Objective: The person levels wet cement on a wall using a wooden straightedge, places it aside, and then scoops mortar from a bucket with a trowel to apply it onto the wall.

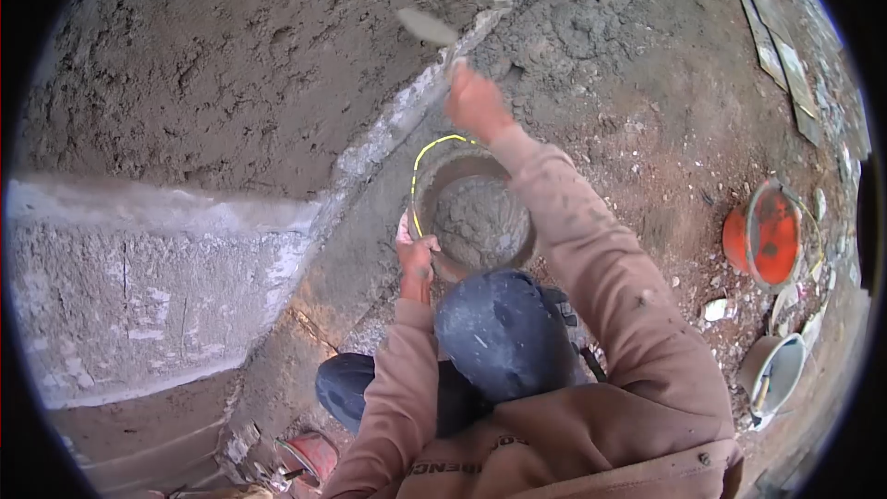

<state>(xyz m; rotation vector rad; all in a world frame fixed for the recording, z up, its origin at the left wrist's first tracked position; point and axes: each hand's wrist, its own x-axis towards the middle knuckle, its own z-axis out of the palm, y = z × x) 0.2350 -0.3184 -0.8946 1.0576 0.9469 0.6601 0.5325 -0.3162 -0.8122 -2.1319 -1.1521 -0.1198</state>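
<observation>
My right hand (478,102) is closed round the handle of a trowel (428,27), whose blade is smeared by motion near the wet mortar-covered wall (231,55). With my left hand (418,254) I grip the rim of a bucket (442,261) on its left side. Grey wet mortar (480,220) lies inside the bucket. A yellow and black striped handle (416,166) arcs over the bucket's left and far side. My knee is close to the bucket's near rim.
An orange bucket (735,238) and a grey bucket (759,358) stand on the right. At lower left is a red bucket (319,451). Boards (781,46) lie at upper right. Mortar lumps (573,32) and rubble cover the ground. A rough ledge (397,120) edges the wall.
</observation>
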